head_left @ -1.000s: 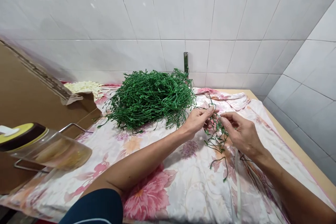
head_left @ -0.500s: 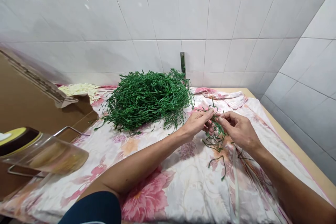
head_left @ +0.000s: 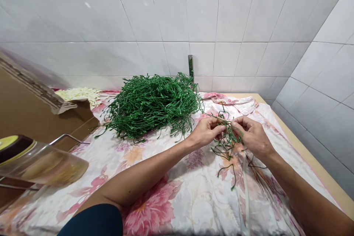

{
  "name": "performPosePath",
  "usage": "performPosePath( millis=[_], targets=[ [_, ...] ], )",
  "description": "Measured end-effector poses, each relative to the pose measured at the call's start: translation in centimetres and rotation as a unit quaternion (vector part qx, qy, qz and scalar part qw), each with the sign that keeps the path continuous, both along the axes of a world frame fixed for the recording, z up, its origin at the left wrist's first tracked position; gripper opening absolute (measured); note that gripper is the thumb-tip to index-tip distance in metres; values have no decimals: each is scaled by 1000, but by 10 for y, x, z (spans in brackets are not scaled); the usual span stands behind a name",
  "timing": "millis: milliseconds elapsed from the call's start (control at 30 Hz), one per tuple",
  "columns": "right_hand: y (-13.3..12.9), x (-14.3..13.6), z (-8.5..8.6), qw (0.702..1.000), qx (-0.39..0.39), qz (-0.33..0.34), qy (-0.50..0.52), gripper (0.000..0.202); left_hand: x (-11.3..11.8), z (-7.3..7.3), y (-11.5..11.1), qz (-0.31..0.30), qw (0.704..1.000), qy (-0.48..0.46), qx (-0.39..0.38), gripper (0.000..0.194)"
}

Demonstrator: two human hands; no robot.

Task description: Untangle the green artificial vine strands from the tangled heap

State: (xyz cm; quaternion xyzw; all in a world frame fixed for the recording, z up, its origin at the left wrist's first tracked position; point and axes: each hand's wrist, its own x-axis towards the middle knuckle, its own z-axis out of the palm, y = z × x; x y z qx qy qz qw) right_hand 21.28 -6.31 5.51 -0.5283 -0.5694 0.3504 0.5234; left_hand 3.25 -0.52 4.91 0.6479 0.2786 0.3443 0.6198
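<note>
My left hand (head_left: 208, 131) is closed, its thumb and fingers pinching a thin green stem (head_left: 227, 125) among a few others. Facing it from the right, my right hand (head_left: 253, 135) is also closed in a pinch on the green stems, its fingertips close to those of my left. Several loose green stems (head_left: 226, 152) with small bud-like ends lie on the cloth below both hands. Beyond my left hand rises a big tangled pile of the same green stems (head_left: 155, 107). The exact point that each fingertip grips is partly hidden.
A flowered cloth (head_left: 201, 195) covers the table. Pale strips (head_left: 246, 195) and brownish strands lie by my right forearm. On the left stand a clear jar (head_left: 52, 166) with a yellow and dark lid and a cardboard box (head_left: 33, 107). Cream-coloured pieces (head_left: 80, 95) lie behind; tiled wall (head_left: 204, 14) beyond.
My left thumb has come down and the fingers of that hand have shifted on the stems. My right hand stays nearly in place. The view has moved slightly to the right.
</note>
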Motion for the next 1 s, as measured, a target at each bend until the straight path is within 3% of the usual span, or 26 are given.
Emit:
performPosePath(
  millis=[200, 500, 800, 1000],
  targets=[
    [1, 0, 1, 993, -68, 80, 51, 44, 0, -6, -1, 28, 998, 13, 51, 39],
    [5, 5, -6, 989, -97, 86, 74, 45, -1, -12, -5, 69, 987, 69, 129, 28],
    [7, 7, -8, 980, -101, 138, 105, 46, -3, -7, -3, 82, 991, 80, 71, 26],
    [7, 8, -3, 982, -95, 132, 97, 40, -2, 0, 3, -19, 999, 12, -44, 37]
  ],
)
